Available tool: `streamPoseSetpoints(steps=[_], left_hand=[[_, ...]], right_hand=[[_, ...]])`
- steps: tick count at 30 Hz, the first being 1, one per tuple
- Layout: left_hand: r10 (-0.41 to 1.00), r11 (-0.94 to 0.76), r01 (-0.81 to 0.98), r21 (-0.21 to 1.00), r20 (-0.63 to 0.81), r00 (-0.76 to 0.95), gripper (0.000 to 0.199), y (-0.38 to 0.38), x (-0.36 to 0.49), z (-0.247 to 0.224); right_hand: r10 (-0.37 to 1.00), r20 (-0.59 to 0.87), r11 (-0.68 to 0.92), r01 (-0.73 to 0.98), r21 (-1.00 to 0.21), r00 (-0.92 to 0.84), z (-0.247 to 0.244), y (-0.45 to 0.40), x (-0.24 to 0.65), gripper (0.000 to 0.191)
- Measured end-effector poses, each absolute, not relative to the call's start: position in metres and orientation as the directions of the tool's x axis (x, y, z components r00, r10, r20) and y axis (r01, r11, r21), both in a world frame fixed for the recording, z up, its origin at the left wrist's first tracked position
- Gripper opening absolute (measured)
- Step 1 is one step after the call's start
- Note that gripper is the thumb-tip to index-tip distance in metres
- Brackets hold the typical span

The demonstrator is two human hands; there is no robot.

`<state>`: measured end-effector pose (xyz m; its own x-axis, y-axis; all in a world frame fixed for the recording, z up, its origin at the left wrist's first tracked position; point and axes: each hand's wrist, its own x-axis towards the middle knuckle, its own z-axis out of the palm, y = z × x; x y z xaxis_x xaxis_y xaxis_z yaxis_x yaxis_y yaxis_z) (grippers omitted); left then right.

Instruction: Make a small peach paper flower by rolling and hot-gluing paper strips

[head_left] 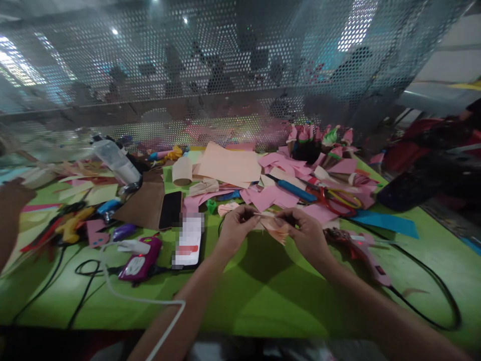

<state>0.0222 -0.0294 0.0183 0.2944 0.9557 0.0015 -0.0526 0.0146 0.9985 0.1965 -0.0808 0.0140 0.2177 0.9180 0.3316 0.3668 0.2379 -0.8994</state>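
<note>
Above the front middle of the green table (240, 311), a pleated piece of peach paper (277, 230) is held up between both hands. My left hand (239, 224) pinches its left end between thumb and fingers. On the other side, my right hand (305, 234) grips the right end with closed fingertips. The paper's folds fan downward near the right thumb. Right of my right hand lies a pink hot glue gun (366, 253) with a brown-stained nozzle end. Just behind the hands are pink paper pieces (272, 198).
Two phones (171, 210), a purple power adapter (141, 258) and cables lie left. Red-handled scissors (334, 203), a blue cutter (296, 190), peach sheets (229, 165) and paper cones (330, 135) lie behind. A perforated metal screen (225, 65) stands at the back. Another person's arm (11, 215) shows at left.
</note>
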Motion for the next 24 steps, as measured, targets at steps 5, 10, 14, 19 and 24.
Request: streamPoseSetpoints(steps=[5,10,14,19,24], left_hand=[[0.941,0.003,-0.029,1.000,0.007,0.339,0.017,-0.0284,0.0227,0.0159],[0.942,-0.004,-0.023,1.000,0.011,0.335,0.016,-0.0271,0.0227,0.0146],[0.931,-0.017,-0.002,1.000,0.016,0.364,0.018,-0.0278,0.0234,0.0147],[0.939,-0.027,-0.010,1.000,0.028,0.344,0.017,-0.0292,0.0243,0.0132],[0.939,-0.026,0.001,1.000,0.024,0.342,0.016,-0.0298,0.0244,0.0146]], right_hand=[[0.920,0.353,0.262,0.402,-0.877,0.171,0.0136,-0.0809,0.1955,0.013],[0.922,0.350,0.253,0.425,-0.869,0.166,0.0118,-0.0805,0.1959,0.011],[0.925,0.347,0.256,0.423,-0.869,0.153,0.0138,-0.0816,0.1946,0.012],[0.930,0.325,0.244,0.374,-0.895,0.170,0.0157,-0.0824,0.1919,0.013],[0.934,0.315,0.237,0.367,-0.900,0.169,0.0162,-0.0831,0.1913,0.016]])
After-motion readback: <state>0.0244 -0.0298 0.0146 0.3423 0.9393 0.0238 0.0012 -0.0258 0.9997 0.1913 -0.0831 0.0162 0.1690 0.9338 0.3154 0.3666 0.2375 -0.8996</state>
